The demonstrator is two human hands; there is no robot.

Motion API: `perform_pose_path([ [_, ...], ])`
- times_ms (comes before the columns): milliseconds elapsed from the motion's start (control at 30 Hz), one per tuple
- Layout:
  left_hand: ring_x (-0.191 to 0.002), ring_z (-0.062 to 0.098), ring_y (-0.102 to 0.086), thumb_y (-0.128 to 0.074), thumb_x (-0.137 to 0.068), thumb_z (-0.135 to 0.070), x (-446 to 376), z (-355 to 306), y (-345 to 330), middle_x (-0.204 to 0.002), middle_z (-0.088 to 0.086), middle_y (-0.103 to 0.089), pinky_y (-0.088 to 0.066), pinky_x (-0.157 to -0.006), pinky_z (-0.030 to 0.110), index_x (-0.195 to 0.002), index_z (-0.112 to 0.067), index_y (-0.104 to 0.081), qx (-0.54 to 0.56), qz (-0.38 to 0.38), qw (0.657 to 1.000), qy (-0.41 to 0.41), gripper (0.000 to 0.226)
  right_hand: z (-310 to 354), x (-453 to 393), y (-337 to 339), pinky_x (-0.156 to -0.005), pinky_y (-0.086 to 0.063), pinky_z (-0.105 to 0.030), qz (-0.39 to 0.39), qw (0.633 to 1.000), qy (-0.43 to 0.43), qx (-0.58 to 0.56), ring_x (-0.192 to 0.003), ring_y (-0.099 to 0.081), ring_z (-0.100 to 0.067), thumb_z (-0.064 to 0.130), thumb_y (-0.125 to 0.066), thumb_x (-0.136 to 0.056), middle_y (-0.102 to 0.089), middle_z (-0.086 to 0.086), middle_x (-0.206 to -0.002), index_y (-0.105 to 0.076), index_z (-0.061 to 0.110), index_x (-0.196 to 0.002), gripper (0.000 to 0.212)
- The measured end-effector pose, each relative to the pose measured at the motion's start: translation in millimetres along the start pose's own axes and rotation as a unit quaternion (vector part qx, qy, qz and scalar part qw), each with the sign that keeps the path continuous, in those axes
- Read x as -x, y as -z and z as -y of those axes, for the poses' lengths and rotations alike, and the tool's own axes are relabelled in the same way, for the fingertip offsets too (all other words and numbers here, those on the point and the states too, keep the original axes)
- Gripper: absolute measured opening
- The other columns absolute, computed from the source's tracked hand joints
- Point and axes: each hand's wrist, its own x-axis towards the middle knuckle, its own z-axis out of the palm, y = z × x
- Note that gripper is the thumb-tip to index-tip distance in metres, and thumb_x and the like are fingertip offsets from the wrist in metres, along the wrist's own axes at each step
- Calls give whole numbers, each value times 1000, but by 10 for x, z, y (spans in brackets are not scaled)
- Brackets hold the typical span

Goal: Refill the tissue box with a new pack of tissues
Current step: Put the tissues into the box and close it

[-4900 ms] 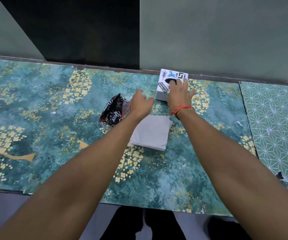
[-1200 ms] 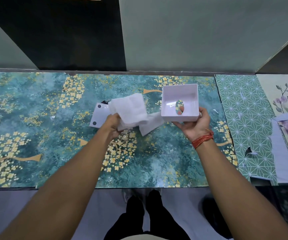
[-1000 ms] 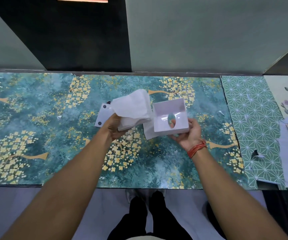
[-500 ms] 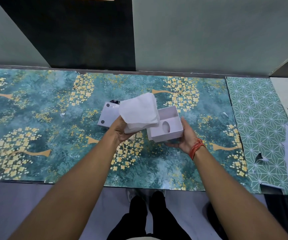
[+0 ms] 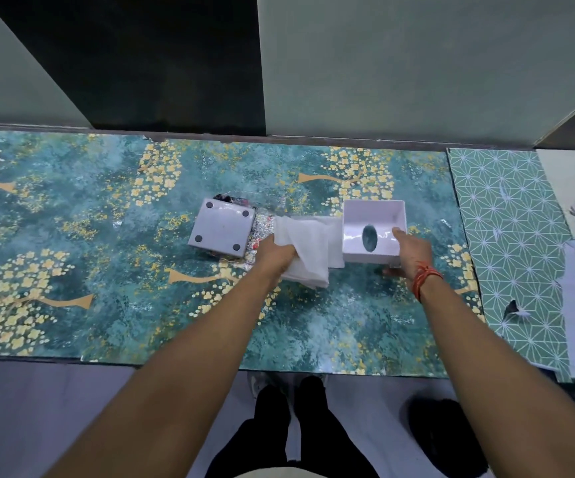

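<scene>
Nearest the table edge: left hand point(image 5: 275, 258) is closed in a fist-like clamp on a stack of white tissues point(image 5: 308, 250). It grips the stack's left side; the rest droops right and down, just above the tabletop point(image 5: 348, 326).

Right hand point(image 5: 412, 251) grips the near-right corner of the tissue box shell point(image 5: 372, 236), thumb hooked over the rim into the cavity, other fingers underneath and mostly hidden. The shell is upside down, open side up, with the oval dispensing slot point(image 5: 369, 238) in what is now its floor. I can't tell whether it rests on the table or is held just off it. Tissues and shell are just beside each other, stack edge touching or nearly touching the shell's left wall.

Further back left: the box's base plate point(image 5: 222, 227), four dark feet up, lying partly on a crumpled tissue wrapper point(image 5: 261, 222) that looks empty.

My handling read:
- Tissues: very light, soft, no stiffness. One-sided grip lets the stack sag and fan, so I'd support it from below or square it with both hands before dropping it in.
- Sheets will slide on each other; pinch across the full thickness.
- Shell: light, rigid, glossy and likely slippery. The corner grip works, but pushing tissues in may tip it; I'd brace it flat on the table.
- Stack looks about as wide as the cavity, so it should go in flat.
</scene>
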Motion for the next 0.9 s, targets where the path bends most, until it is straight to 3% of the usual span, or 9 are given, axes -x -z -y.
perform_pose_path([
  [67,-107,34,-63,-69,-70,-17,-2,-34,-101,-125,14,-63,-55,-92,45,-120,-9,-64,-84,-16,996,-15,52,-21,15,5,-66,-60,-52,2,999,7,37,-83,-64,-35,39,-61,-88,-63,-14,-94,-60,14,-72,29],
  [200,-106,35,-61,-77,-67,-21,-30,-98,-322,-130,12,-51,-55,-92,46,-124,-3,-57,-218,-28,975,-22,63,-62,63,1,-48,-59,-37,16,998,18,51,-65,-59,-25,38,-57,-92,-58,-9,-78,-56,13,-69,34],
  [367,-112,35,-58,-71,-76,-12,-27,-79,-539,-132,13,-50,-52,-83,38,-121,-4,-55,-333,-50,940,-56,48,-166,30,28,-66,-61,-51,20,999,11,37,-73,-62,-33,38,-55,-94,-60,-11,-78,-59,10,-74,34],
  [533,-121,37,-50,-63,-80,-13,-49,-120,-566,-127,14,-57,-50,-86,43,-129,-10,-49,-283,-50,958,-22,51,-204,20,57,-43,-57,-33,31,999,25,30,-68,-61,-30,39,-56,-93,-60,-11,-79,-59,15,-70,33],
  [633,-119,37,-50,-67,-77,-9,-110,-161,-467,-125,15,-58,-52,-91,45,-130,-9,-48,-222,-38,974,8,56,-219,-11,81,-47,-56,-33,37,999,11,-5,-68,-61,-27,41,-59,-91,-60,-10,-81,-59,15,-72,32],
  [900,-100,36,-66,-61,-79,12,-9,-429,-56,-119,22,-67,-55,-75,38,-124,7,-56,-13,23,999,34,46,-195,1,96,-60,-61,-44,42,997,-21,-59,-73,-63,-26,40,-63,-88,-62,-7,-84,-62,16,-83,24],
])
